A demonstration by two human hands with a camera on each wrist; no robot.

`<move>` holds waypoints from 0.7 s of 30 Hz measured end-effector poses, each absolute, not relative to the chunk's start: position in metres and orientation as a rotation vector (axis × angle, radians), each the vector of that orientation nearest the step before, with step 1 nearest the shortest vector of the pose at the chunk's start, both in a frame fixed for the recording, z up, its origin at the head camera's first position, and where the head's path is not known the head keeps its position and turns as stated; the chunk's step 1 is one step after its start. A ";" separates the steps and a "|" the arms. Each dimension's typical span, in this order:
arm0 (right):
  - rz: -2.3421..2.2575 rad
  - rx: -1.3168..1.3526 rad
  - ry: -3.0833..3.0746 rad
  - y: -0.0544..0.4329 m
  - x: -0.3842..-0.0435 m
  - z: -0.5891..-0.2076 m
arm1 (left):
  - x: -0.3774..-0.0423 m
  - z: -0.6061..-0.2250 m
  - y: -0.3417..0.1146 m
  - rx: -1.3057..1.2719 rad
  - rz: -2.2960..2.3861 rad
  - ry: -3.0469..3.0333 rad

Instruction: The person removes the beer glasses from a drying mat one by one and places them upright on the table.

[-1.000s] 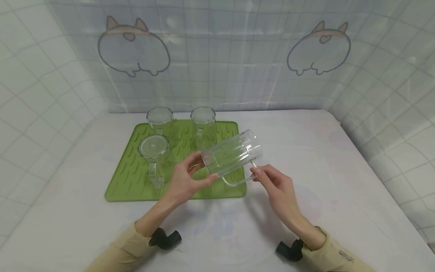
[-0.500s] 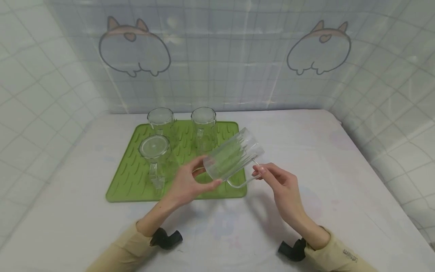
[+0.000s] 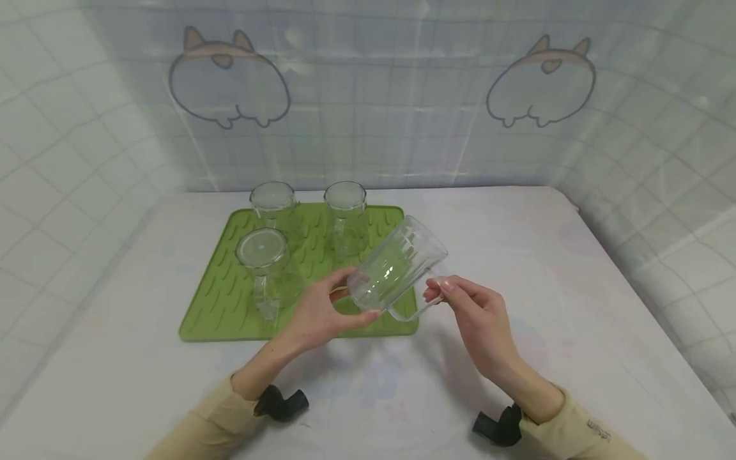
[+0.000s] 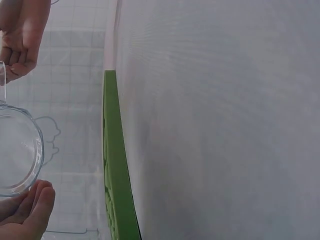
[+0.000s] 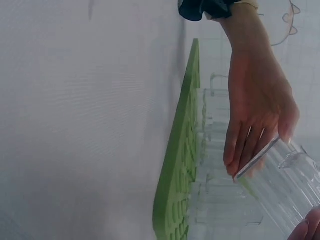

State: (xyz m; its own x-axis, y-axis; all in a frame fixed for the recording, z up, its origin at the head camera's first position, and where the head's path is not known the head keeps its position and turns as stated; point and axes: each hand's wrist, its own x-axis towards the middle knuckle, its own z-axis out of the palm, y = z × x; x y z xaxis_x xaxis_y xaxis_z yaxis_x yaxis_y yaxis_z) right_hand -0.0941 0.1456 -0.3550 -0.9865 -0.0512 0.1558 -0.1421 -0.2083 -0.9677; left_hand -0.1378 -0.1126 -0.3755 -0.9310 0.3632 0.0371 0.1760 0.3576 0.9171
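Observation:
A clear glass mug [image 3: 398, 265] is held tilted above the right part of a green ribbed mat [image 3: 215, 316], its open end up to the right. My left hand [image 3: 322, 313] holds its base between thumb and fingers. With thumb and fingertips my right hand [image 3: 482, 322] pinches the mug's handle near the rim. The round base [image 4: 17, 150] faces the camera in the left wrist view. In the right wrist view the left hand [image 5: 257, 105] reaches round the base of the mug [image 5: 282, 182].
Three more clear mugs stand upside down on the mat: a front left mug [image 3: 261, 249], a back left mug [image 3: 273, 198] and a back middle mug [image 3: 345, 198]. White cloth [image 3: 517, 255] covers the table. A tile-patterned sheet [image 3: 385, 96] hangs behind and at both sides.
The held mug has turned to a steeper tilt, its base lower and its open end turned up more. Both hands have shifted slightly right with it. The mugs on the mat stay put.

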 end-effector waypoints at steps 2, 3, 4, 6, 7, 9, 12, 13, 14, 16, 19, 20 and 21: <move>2.395 0.259 -1.939 0.145 -0.094 -0.353 | -0.137 -0.375 -0.113 0.492 1.592 2.461; 2.403 0.264 -1.939 0.145 -0.094 -0.353 | -0.137 -0.375 -0.113 0.490 1.581 2.471; 2.417 0.265 -1.933 0.145 -0.094 -0.352 | -0.137 -0.375 -0.113 0.488 1.576 2.476; 2.442 0.267 -1.931 0.145 -0.095 -0.351 | -0.137 -0.375 -0.113 0.489 1.563 2.483; 2.457 0.261 -1.932 0.145 -0.095 -0.350 | -0.137 -0.375 -0.112 0.492 1.561 2.481; 2.498 0.244 -1.934 0.145 -0.095 -0.349 | -0.137 -0.376 -0.113 0.501 1.564 2.471; 2.569 0.248 -1.930 0.144 -0.097 -0.346 | -0.137 -0.375 -0.113 0.504 1.563 2.459; 2.592 0.255 -1.925 0.144 -0.097 -0.345 | -0.137 -0.375 -0.114 0.507 1.555 2.459; 2.615 0.264 -1.920 0.143 -0.097 -0.344 | -0.137 -0.375 -0.114 0.507 1.551 2.454; 2.671 0.272 -1.896 0.143 -0.097 -0.344 | -0.137 -0.375 -0.114 0.509 1.529 2.454; 2.758 0.283 -1.854 0.143 -0.095 -0.344 | -0.136 -0.377 -0.113 0.517 1.498 2.452; 2.793 0.286 -1.835 0.143 -0.094 -0.344 | -0.135 -0.376 -0.112 0.514 1.495 2.450; 2.825 0.289 -1.818 0.143 -0.094 -0.343 | -0.135 -0.376 -0.112 0.511 1.491 2.452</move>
State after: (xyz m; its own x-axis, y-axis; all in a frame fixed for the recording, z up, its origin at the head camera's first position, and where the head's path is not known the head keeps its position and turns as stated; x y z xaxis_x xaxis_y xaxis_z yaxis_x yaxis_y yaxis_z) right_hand -0.0941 0.1434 -0.3429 -0.9592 -0.2822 0.0190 0.0997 -0.4000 -0.9111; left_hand -0.1349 -0.1119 -0.3764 -0.9138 0.4061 -0.0119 0.1762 0.4227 0.8890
